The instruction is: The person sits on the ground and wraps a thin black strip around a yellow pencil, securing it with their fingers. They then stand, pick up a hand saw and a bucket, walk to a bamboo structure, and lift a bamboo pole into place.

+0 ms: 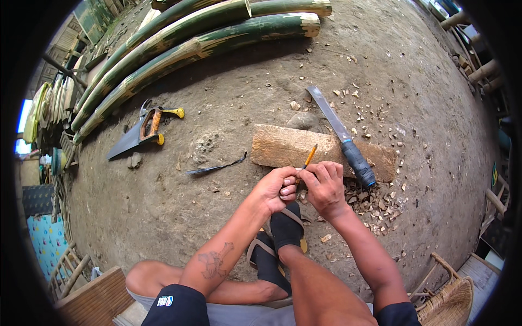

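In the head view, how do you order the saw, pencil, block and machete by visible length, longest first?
1. Block
2. Machete
3. Saw
4. Pencil: partly hidden by the fingers, but its visible part is clearly shortest.

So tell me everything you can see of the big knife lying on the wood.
The big knife has a long grey blade that looks like metal and a dark handle, seemingly wrapped in tape, with blue at both ends. It lies slantwise across the wooden block, blade tip toward the picture's upper left, beyond the block's far edge, the handle's end reaching the near edge. The right hand is close to the handle but appears not to touch it.
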Demonstrator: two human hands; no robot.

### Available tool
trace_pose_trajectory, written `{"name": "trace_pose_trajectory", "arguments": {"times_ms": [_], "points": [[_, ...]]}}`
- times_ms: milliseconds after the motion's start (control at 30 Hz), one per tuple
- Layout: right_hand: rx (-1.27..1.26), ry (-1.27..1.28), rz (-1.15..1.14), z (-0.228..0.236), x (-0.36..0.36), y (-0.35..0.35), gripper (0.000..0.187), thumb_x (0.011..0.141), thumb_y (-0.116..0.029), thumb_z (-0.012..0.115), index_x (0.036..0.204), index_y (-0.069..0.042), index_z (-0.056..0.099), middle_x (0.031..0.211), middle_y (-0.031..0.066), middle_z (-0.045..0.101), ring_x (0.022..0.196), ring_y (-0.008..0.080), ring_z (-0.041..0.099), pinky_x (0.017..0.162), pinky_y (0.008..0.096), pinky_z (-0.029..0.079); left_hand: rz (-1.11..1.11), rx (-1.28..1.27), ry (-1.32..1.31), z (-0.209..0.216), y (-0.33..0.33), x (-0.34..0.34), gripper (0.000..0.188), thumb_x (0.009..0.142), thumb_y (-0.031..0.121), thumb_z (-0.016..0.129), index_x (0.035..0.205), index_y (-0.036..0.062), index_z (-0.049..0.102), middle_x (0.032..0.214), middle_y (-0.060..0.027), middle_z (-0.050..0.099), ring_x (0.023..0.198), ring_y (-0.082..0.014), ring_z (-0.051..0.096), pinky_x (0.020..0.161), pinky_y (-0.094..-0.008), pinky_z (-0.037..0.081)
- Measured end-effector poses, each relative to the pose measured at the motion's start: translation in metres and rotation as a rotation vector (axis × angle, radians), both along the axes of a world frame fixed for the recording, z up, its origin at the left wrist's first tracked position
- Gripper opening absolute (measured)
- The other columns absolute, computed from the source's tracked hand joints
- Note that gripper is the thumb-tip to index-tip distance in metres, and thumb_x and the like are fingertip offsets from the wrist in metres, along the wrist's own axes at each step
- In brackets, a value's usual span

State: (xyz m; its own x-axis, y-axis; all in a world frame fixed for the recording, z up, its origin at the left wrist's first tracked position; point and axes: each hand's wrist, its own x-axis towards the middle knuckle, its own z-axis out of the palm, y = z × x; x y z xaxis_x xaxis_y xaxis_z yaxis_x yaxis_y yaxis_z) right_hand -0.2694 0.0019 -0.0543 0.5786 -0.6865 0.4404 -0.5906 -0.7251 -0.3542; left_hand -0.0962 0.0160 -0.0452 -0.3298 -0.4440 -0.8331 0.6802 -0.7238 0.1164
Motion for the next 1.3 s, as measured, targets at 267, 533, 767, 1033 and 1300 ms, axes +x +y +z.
{"name": "trace_pose_trajectory", "arguments": {"times_ms": [267, 533, 767, 1033, 1300], "points": [[0.016, -0.151, 0.150, 0.004, -0.004, -0.018, 0.026, 0.079, -0.008, 0.065, 0.105, -0.010, 0.066, 0.098, 0.0048, 0.062, 0.088, 0.0238, 0.062, 0.084, 0.0404, 0.047, 0.052, 0.020, 0.153, -0.002, 0.005, -0.001, 0.023, 0.096, 0.017, 0.057, 0.074, 0.0148, 0.052, 0.053, 0.0078, 0.040, 0.039, -0.0064, 0.032, 0.038, -0.0238, 0.026], [0.026, -0.108, 0.237, 0.016, -0.006, -0.032, 0.025, 0.079, -0.008, 0.065, 0.104, -0.007, 0.066, 0.106, 0.0086, 0.065, 0.082, 0.0237, 0.065, 0.073, 0.0355, 0.054, 0.002, -0.081, 0.210, -0.007, 0.002, 0.006, 0.026, 0.098, 0.018, 0.054, 0.072, 0.0154, 0.051, 0.052, 0.0071, 0.040, 0.038, -0.0072, 0.034, 0.039, -0.0240, 0.029], [0.096, -0.129, 0.194, 0.016, -0.009, -0.037, 0.025, 0.078, -0.004, 0.064, 0.103, -0.007, 0.066, 0.105, 0.0089, 0.070, 0.082, 0.0255, 0.069, 0.070, 0.0370, 0.056, 0.060, -0.155, 0.326, -0.013, 0.008, -0.004, 0.021, 0.101, 0.018, 0.054, 0.081, 0.0130, 0.055, 0.052, 0.0080, 0.039, 0.039, -0.0058, 0.035, 0.039, -0.0227, 0.030], [0.283, -0.096, 0.134, 0.019, -0.005, -0.041, 0.021, 0.081, 0.003, 0.060, 0.100, -0.004, 0.060, 0.092, 0.0109, 0.067, 0.080, 0.0307, 0.069, 0.068, 0.0380, 0.056, 0.097, -0.273, 0.320, -0.017, 0.010, -0.007, 0.012, 0.104, 0.021, 0.055, 0.098, 0.0114, 0.058, 0.056, 0.0087, 0.040, 0.042, -0.0038, 0.037, 0.042, -0.0206, 0.032], [0.344, -0.130, 0.104, 0.024, 0.001, -0.046, 0.020, 0.081, 0.006, 0.059, 0.099, -0.003, 0.059, 0.090, 0.0123, 0.065, 0.080, 0.0328, 0.068, 0.068, 0.0403, 0.056, 0.114, -0.344, 0.265, -0.022, 0.010, -0.005, 0.013, 0.103, 0.024, 0.059, 0.099, 0.0125, 0.056, 0.060, 0.0071, 0.043, 0.046, -0.0031, 0.040, 0.045, -0.0213, 0.035]]}}
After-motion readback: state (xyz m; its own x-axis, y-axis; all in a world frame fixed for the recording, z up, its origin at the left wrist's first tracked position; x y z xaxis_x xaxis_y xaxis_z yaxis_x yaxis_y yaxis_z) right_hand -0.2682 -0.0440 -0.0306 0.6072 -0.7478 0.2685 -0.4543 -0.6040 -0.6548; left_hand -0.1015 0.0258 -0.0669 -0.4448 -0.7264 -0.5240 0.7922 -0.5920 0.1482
